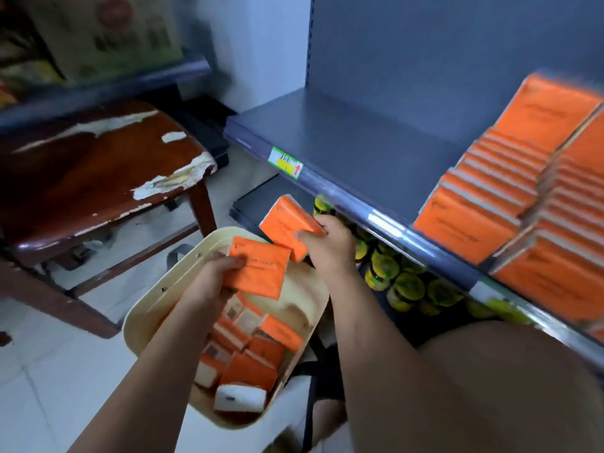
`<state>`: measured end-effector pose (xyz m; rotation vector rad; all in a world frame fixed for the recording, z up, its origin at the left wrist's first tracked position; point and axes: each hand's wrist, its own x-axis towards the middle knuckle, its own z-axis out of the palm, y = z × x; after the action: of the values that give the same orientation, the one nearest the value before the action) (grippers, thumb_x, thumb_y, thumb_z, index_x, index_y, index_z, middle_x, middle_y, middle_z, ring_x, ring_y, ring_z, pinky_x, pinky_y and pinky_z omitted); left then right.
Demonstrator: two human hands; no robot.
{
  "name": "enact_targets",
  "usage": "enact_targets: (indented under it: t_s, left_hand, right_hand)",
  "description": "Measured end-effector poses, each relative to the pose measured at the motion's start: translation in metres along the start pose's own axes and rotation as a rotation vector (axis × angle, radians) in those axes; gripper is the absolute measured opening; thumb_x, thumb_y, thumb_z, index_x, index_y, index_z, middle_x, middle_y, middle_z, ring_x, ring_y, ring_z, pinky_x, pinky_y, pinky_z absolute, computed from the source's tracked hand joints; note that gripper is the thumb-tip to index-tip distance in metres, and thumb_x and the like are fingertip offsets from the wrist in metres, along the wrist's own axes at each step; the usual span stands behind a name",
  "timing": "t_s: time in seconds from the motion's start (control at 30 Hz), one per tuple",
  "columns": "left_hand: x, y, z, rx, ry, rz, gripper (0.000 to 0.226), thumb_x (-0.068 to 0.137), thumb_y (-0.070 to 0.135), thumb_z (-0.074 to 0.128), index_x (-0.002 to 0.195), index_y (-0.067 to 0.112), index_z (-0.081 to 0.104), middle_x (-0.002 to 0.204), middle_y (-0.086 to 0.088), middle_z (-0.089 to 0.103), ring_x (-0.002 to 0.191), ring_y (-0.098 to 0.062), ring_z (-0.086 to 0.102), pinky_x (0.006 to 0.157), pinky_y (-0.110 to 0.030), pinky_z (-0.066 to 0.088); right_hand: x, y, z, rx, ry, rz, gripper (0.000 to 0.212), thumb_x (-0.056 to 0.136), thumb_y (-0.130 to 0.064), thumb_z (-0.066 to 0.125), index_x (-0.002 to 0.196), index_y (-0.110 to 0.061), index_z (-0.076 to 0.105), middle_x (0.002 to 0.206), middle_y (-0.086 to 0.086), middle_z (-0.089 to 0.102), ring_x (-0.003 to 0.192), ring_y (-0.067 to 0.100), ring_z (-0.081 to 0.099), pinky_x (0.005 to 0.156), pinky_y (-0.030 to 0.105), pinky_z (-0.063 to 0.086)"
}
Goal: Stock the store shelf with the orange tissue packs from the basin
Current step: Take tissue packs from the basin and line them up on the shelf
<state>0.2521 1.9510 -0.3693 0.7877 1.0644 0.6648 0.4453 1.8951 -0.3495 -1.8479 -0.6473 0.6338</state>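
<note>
Two hands are working above everything else. The shelf (359, 142) is carrying stacked packs (490, 197) at its right, and the basin (157, 308) below is holding loose packs (258, 354). The left hand (215, 276) is gripping one orange tissue pack (258, 273) over the basin, while the right hand (330, 246) is gripping a second pack (284, 223).

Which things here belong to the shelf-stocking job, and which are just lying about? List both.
Job: left hand gripping one orange pack; right hand gripping another pack; basin of loose packs; shelf; stacked packs.
Lying about: wooden chair; yellow-green jars; cardboard box; price label.
</note>
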Motion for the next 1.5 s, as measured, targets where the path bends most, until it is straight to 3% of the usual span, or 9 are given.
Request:
enact_targets:
  t_s: [0.1, 0.23, 0.43, 0.6, 0.77, 0.9, 1.1, 1.33, 1.5]
  left_hand:
    - [-0.022, 0.035, 0.030, 0.003, -0.127, 0.128, 0.017, 0.087, 0.000, 0.062, 0.082, 0.016, 0.064, 0.065, 0.001, 0.067, 0.063, -0.015, 0.063, 0.064, -0.029, 0.045]
    - [-0.059, 0.069, 0.069, 0.040, -0.319, 0.287, 0.043, 0.079, -0.002, 0.069, 0.120, 0.005, 0.064, 0.100, -0.014, 0.075, 0.086, -0.027, 0.073, 0.073, -0.037, 0.059]
    - [-0.114, 0.084, 0.156, 0.127, -0.622, 0.413, 0.047, 0.082, -0.013, 0.069, 0.127, 0.003, 0.062, 0.105, -0.014, 0.074, 0.082, -0.024, 0.071, 0.063, -0.031, 0.057]
    - [-0.153, 0.076, 0.241, 0.153, -0.780, 0.464, 0.056, 0.070, -0.006, 0.077, 0.124, 0.003, 0.064, 0.119, -0.020, 0.073, 0.096, -0.026, 0.072, 0.073, -0.036, 0.060]
    - [-0.192, 0.050, 0.335, 0.133, -0.862, 0.540, 0.056, 0.067, 0.000, 0.076, 0.123, 0.004, 0.066, 0.115, -0.019, 0.074, 0.095, -0.029, 0.068, 0.079, -0.039, 0.060]
    - [-0.206, 0.037, 0.411, 0.105, -0.970, 0.524, 0.063, 0.067, -0.004, 0.075, 0.129, 0.001, 0.062, 0.117, -0.024, 0.070, 0.104, -0.031, 0.064, 0.099, -0.048, 0.050]
    - [-0.214, 0.008, 0.504, 0.131, -1.062, 0.482, 0.056, 0.078, -0.019, 0.065, 0.132, -0.005, 0.059, 0.105, -0.012, 0.075, 0.089, -0.024, 0.071, 0.083, -0.036, 0.058]
    - [-0.198, -0.023, 0.565, 0.140, -1.061, 0.459, 0.047, 0.083, -0.015, 0.067, 0.120, 0.014, 0.068, 0.098, 0.000, 0.078, 0.090, -0.015, 0.073, 0.074, -0.029, 0.055]
    - [-0.187, -0.041, 0.579, 0.069, -0.992, 0.495, 0.045, 0.080, -0.004, 0.077, 0.119, 0.017, 0.069, 0.112, -0.009, 0.076, 0.104, -0.026, 0.072, 0.086, -0.039, 0.055]
  right_hand:
    - [-0.018, -0.050, -0.036, 0.036, 0.050, -0.150, 0.023, 0.075, -0.015, 0.075, 0.094, -0.028, 0.074, 0.082, -0.015, 0.072, 0.080, 0.004, 0.067, 0.071, 0.017, 0.051]
    - [-0.042, -0.096, -0.102, -0.029, 0.060, -0.360, 0.033, 0.077, -0.009, 0.078, 0.096, -0.036, 0.071, 0.090, -0.021, 0.073, 0.087, -0.004, 0.068, 0.078, 0.018, 0.053]
    - [-0.080, -0.111, -0.258, -0.094, 0.137, -0.456, 0.039, 0.078, -0.012, 0.086, 0.113, -0.025, 0.074, 0.113, -0.009, 0.075, 0.106, 0.006, 0.069, 0.091, 0.027, 0.053]
    - [-0.127, -0.107, -0.365, -0.056, 0.200, -0.429, 0.033, 0.082, 0.004, 0.079, 0.107, -0.017, 0.076, 0.102, -0.003, 0.079, 0.087, 0.007, 0.071, 0.075, 0.020, 0.054]
    - [-0.166, -0.083, -0.452, -0.028, 0.417, -0.429, 0.031, 0.085, 0.003, 0.077, 0.111, -0.013, 0.075, 0.099, -0.004, 0.078, 0.084, 0.003, 0.071, 0.071, 0.014, 0.052]
    - [-0.171, -0.062, -0.511, -0.047, 0.576, -0.417, 0.030, 0.084, -0.005, 0.079, 0.110, -0.019, 0.076, 0.103, -0.003, 0.079, 0.092, 0.010, 0.072, 0.087, 0.031, 0.056]
    - [-0.173, -0.030, -0.571, -0.083, 0.713, -0.329, 0.030, 0.084, -0.007, 0.079, 0.111, -0.020, 0.076, 0.102, -0.004, 0.078, 0.089, 0.011, 0.072, 0.087, 0.030, 0.055]
    - [-0.144, -0.012, -0.626, -0.090, 0.799, -0.302, 0.032, 0.081, -0.004, 0.078, 0.105, -0.025, 0.078, 0.100, -0.007, 0.078, 0.095, 0.014, 0.073, 0.096, 0.044, 0.058]
    - [-0.131, -0.003, -0.669, -0.208, 0.803, -0.222, 0.032, 0.079, -0.001, 0.077, 0.100, -0.024, 0.078, 0.099, -0.015, 0.076, 0.096, 0.009, 0.072, 0.096, 0.043, 0.058]
